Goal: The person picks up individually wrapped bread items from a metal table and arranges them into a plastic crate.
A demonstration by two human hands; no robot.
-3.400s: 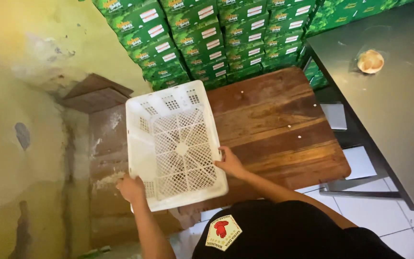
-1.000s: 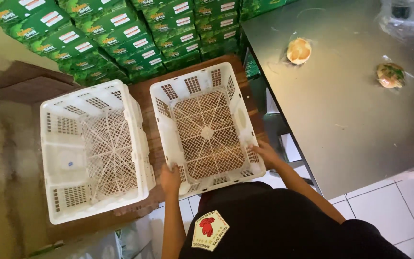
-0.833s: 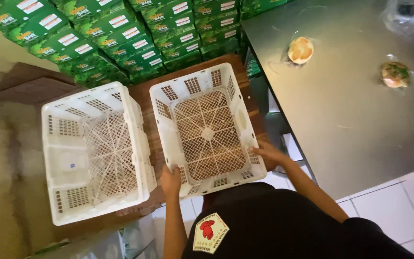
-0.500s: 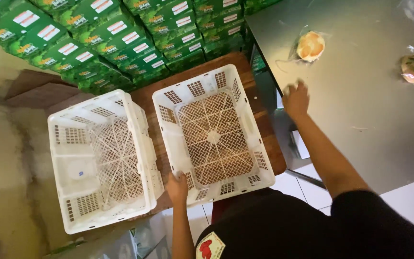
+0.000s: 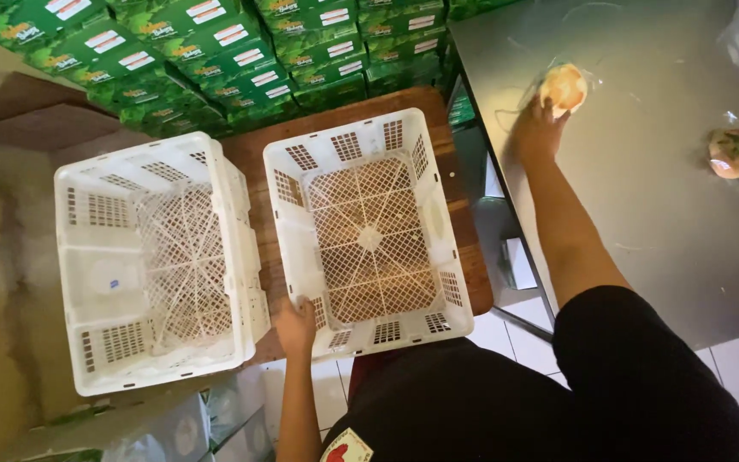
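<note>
- Our left hand (image 5: 297,323) grips the near rim of the middle white crate (image 5: 369,231).
- Our right hand (image 5: 537,128), upper right, closes on a wrapped round item (image 5: 564,86).

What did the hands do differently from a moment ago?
The right hand let go of the right-hand white crate and reached over to the wrapped round item on the grey table, now touching it. The left hand still grips the crate's near corner. Both crates stayed put.
</note>
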